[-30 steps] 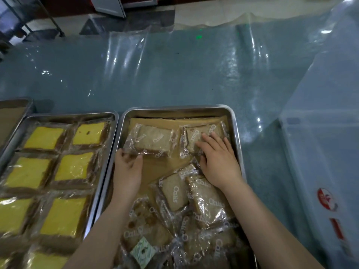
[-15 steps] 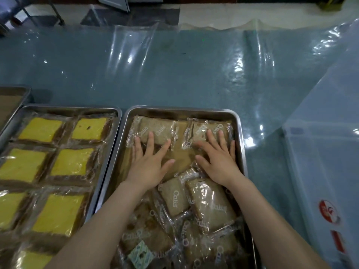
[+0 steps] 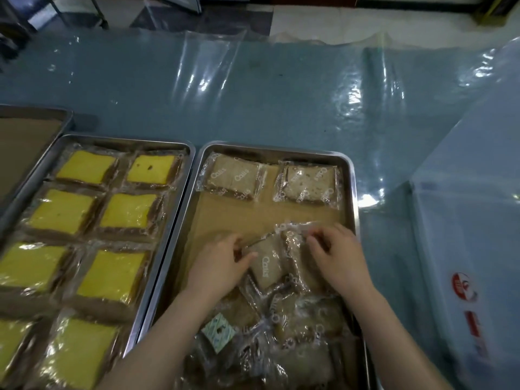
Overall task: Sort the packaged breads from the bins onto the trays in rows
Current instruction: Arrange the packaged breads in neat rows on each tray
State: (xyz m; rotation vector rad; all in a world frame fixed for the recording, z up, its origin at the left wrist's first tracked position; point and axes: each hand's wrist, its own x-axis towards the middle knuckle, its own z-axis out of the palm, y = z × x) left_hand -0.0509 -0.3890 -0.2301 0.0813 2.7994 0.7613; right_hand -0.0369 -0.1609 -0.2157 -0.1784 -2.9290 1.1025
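1. My left hand [image 3: 222, 263] grasps the near-left edge of a brown bread pack [image 3: 266, 268], fingers curled onto its wrapper. My right hand [image 3: 340, 254] pinches the crinkled clear wrapper of a second pack [image 3: 294, 249], which touches the first.
2. Both packs lie on the far edge of the loose pile [image 3: 295, 333] at the near end of the right tray [image 3: 353, 192]. Open brown lining lies between them and the two placed packs [image 3: 233, 177] in the far row.
3. What worries me is that the two wrappers overlap, so lifting one could drag the other. It could also tug the pile apart.
4. A pinch on slack film alone may slip, and the bread would drop crooked onto the lining.
5. Sliding forward too far would nudge the finished far row out of line.
6. The bread pack's long axis runs roughly away from me, leaning slightly left, with the lettering along it. The placed packs lie crosswise, so I judge it needs about a quarter turn.
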